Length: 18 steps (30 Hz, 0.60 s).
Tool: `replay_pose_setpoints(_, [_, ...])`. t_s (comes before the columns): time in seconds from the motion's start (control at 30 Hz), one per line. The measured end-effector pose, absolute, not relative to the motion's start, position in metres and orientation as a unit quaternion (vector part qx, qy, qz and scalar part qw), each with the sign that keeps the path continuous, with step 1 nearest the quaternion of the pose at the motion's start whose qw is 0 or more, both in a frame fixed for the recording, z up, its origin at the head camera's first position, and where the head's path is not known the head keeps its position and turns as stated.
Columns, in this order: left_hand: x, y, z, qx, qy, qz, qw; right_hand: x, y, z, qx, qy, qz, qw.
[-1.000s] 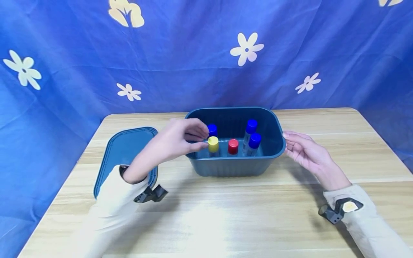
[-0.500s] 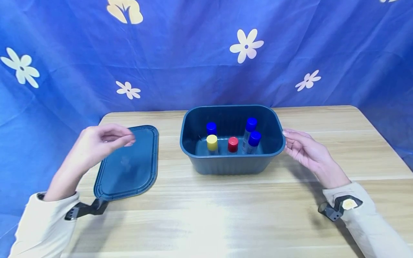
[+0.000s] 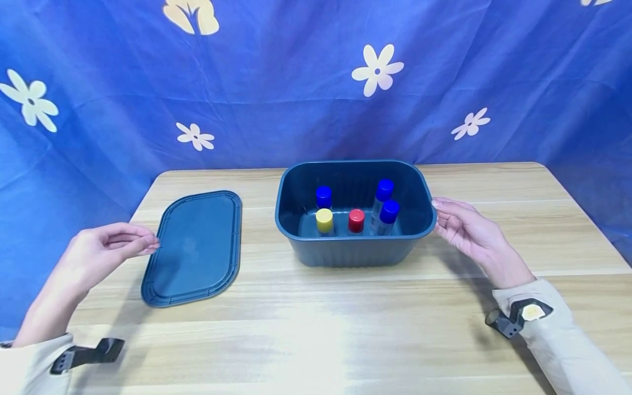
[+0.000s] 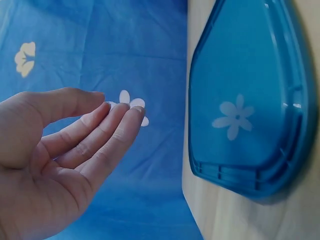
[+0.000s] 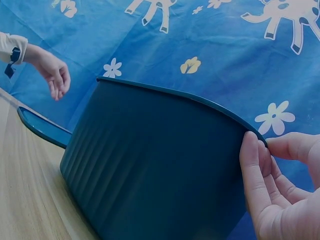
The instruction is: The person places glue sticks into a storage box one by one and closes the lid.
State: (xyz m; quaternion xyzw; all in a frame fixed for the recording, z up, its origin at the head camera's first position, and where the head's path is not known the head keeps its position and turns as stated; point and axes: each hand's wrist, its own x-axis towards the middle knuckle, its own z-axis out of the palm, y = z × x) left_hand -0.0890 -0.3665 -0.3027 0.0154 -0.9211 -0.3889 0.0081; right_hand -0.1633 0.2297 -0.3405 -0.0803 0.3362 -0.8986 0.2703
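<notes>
A dark teal plastic box (image 3: 353, 253) stands on the table, its top uncovered. My right hand (image 3: 466, 233) pinches its right rim between thumb and fingers, as the right wrist view shows (image 5: 280, 185). Inside the box, several clear tubes stand upright: a yellow-capped tube (image 3: 324, 220), a red-capped tube (image 3: 356, 220), and blue-capped tubes such as the front right one (image 3: 389, 213). My left hand (image 3: 101, 253) hovers at the left edge of the matching lid (image 3: 199, 247), its fingers loosely bent with nothing between them. In the left wrist view the lid (image 4: 240, 75) lies apart from the fingertips.
The pale wooden table (image 3: 306, 334) carries box and lid, with a strip of wood between them. Behind and to the left hangs a blue curtain (image 3: 286, 99) with flower prints, close to the table's back edge.
My left hand has left the yellow-capped tube in the box and moved left, past the lid to its left edge. My right hand stays at the box's rim.
</notes>
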Motion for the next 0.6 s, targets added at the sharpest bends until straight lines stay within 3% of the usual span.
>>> replay_pose_setpoints(0.37, [-0.074, -0.376, -0.321, 0.023, -0.929, -0.370, -0.001, -0.164, 0.229, -0.342, -0.086, 0.339, -0.897, 0.269])
replay_pose_setpoints(0.6, [-0.067, -0.380, -0.336, 0.044, -0.921, -0.386, -0.039, -0.164, 0.229, -0.342, -0.090, 0.338, -0.897, 0.270])
